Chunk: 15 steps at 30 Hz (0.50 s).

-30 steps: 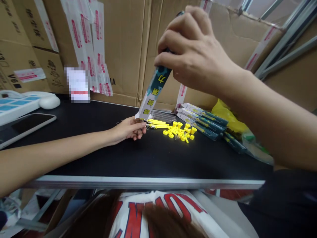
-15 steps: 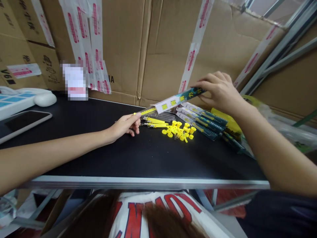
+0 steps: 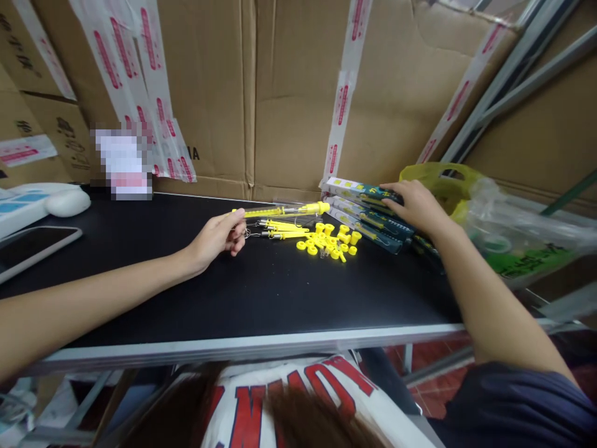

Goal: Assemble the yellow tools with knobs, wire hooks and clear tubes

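My left hand (image 3: pixel 215 242) is closed on one end of a yellow spring scale (image 3: pixel 265 212) with a clear tube. The scale points right, above the table, with its yellow cap at the far end. My right hand (image 3: pixel 416 204) grips the dark end of a narrow green-and-white box (image 3: pixel 352 187), which lies on top of similar boxes (image 3: pixel 380 231). Below the scale, yellow strips with metal hooks (image 3: pixel 286 229) and clear tubes lie on the table. Beside them is a loose heap of small yellow plastic caps and rings (image 3: pixel 336 239).
The black tabletop (image 3: pixel 261 298) has a pale front edge. A phone (image 3: pixel 35 249) and a white power strip (image 3: pixel 40 202) lie at the left. Cardboard (image 3: pixel 293 124) stands behind. Plastic bags (image 3: pixel 508 224) and a metal frame (image 3: pixel 517 93) are at the right.
The box has come off the spring scale, and my right hand has carried it right and down onto the other boxes. My left hand still holds the scale. The view has shifted right.
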Tool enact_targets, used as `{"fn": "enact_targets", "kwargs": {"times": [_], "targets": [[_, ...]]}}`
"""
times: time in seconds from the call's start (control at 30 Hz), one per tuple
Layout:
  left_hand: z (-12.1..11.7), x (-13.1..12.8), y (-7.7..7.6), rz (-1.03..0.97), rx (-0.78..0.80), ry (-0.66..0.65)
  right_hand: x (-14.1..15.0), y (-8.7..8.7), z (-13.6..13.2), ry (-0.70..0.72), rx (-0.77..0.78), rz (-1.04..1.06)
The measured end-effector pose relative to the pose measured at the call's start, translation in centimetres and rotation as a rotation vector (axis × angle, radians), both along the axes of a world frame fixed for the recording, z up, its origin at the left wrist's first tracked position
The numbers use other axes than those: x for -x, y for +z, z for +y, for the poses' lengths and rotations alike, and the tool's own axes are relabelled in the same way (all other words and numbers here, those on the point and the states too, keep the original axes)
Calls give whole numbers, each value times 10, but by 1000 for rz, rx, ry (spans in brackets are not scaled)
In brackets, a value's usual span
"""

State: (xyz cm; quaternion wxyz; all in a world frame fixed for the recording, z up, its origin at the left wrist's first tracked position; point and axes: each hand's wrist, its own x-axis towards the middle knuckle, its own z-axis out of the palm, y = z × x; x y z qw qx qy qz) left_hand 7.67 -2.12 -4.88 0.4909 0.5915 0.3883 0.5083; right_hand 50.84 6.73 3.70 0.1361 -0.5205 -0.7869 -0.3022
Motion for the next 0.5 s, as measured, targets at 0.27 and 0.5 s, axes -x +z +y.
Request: {"fn": "enact_targets", "kwargs": {"times": [0.27, 0.5], "targets": [[-3, -2, 3, -4, 6, -28, 4, -13, 2, -48, 14, -90], [-3, -2, 2, 8, -6, -45, 3, -12, 3, -123, 25, -128]]}}
